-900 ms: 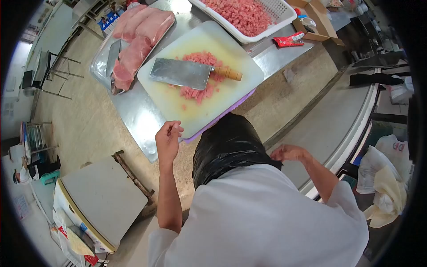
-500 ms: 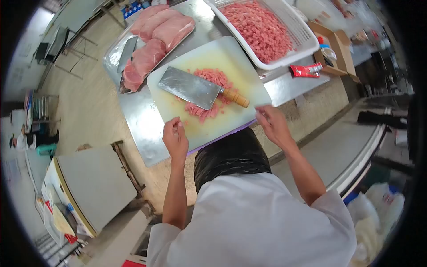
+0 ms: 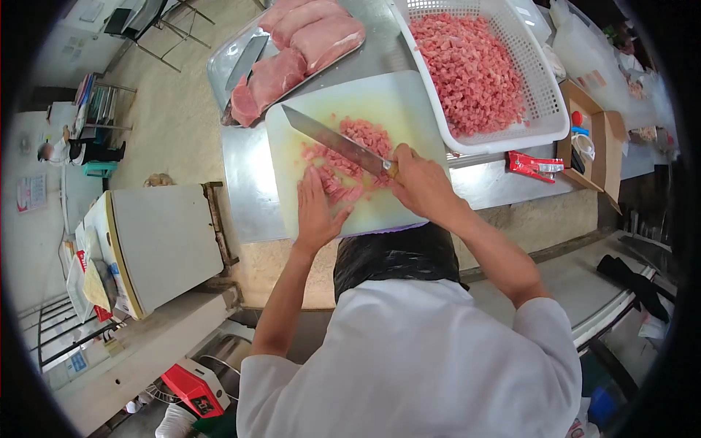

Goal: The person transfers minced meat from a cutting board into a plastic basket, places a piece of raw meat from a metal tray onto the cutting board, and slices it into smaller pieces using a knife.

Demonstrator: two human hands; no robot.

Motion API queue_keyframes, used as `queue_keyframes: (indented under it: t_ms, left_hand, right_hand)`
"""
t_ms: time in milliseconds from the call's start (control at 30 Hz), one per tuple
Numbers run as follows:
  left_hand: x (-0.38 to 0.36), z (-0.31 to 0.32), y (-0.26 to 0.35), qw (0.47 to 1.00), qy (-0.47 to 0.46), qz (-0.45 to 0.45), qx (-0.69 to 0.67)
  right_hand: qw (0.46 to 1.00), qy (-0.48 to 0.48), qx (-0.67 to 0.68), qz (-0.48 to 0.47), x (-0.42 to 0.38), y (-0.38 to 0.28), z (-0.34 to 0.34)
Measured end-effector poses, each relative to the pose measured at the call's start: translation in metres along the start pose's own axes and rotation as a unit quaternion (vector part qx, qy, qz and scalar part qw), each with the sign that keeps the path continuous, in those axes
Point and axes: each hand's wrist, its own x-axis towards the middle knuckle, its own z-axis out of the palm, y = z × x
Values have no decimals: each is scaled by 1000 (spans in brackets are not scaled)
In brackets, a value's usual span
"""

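Two hands at a pale plastic cutting board (image 3: 394, 95) with diced pink meat (image 3: 350, 157) on it.

The right hand (image 3: 420, 182) is closed around the wooden handle of a broad steel cleaver (image 3: 332, 140), whose blade lies across the meat. The left hand (image 3: 315, 212) rests flat, fingers spread, on the cubes at the board's near edge. On the steel surface (image 3: 244, 193), a white slotted basket (image 3: 544, 91) of diced meat stands just beside the board, and a metal tray (image 3: 219, 66) of pink meat slabs (image 3: 307, 44) lies beyond.
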Motion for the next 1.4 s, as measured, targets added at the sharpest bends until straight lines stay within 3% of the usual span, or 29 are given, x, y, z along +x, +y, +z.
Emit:
queue_keyframes:
  t_ms: [67, 167, 267, 400, 500, 567, 667, 800, 900, 1000, 1067, 1100, 1133, 1200, 1333, 1400]
  left_hand:
    - [1, 5, -5, 999, 6, 46, 20]
    - [6, 26, -14, 999, 28, -1, 25]
    - [13, 39, -6, 994, 51, -50, 78]
    - [25, 47, 11, 987, 95, -102, 86]
    - [15, 19, 22, 995, 61, -80, -26]
    - [12, 23, 20, 997, 35, -61, 35]
    - [10, 31, 17, 994, 49, -58, 73]
    - [12, 15, 11, 992, 115, -38, -16]
    - [35, 6, -10, 984, 146, -79, -57]
    - [57, 12, -10, 990, 108, -90, -22]
    - [61, 24, -14, 986, 156, -58, 11]
    - [61, 30, -15, 983, 175, -41, 25]
    - [55, 33, -13, 985, 159, -59, 23]
    - [64, 32, -13, 984, 149, -90, 23]
    - [53, 16, -12, 987, 159, -8, -23]
    - [37, 6, -13, 989, 135, 52, -32]
  right_hand:
    - [999, -35, -22, 19, -12, -6, 6]
    - [994, -105, 5, 39, -22, -19, 12]
    - [992, -95, 84, 8, -20, -10, 31]
    - [967, -144, 195, 74, -15, -11, 25]
    - [958, -124, 230, 116, -24, -33, 5]
    - [954, -100, 251, 131, -33, -34, 6]
    - [926, -148, 279, 209, -39, -37, 9]
    - [928, -139, 285, 195, -51, -40, 12]
    - [945, -129, 250, 168, -63, -38, 13]
    - [951, -146, 217, 165, -62, -42, 8]
    - [956, -161, 191, 157, -45, -44, 13]
    - [968, -125, 189, 105, -28, -34, 32]
    - [976, -93, 189, 58, -16, -27, 53]
    - [973, -111, 183, 88, 12, -39, 57]
    - [915, -213, 247, 238, 23, -55, 26]
    - [946, -132, 241, 173, 2, -37, 38]
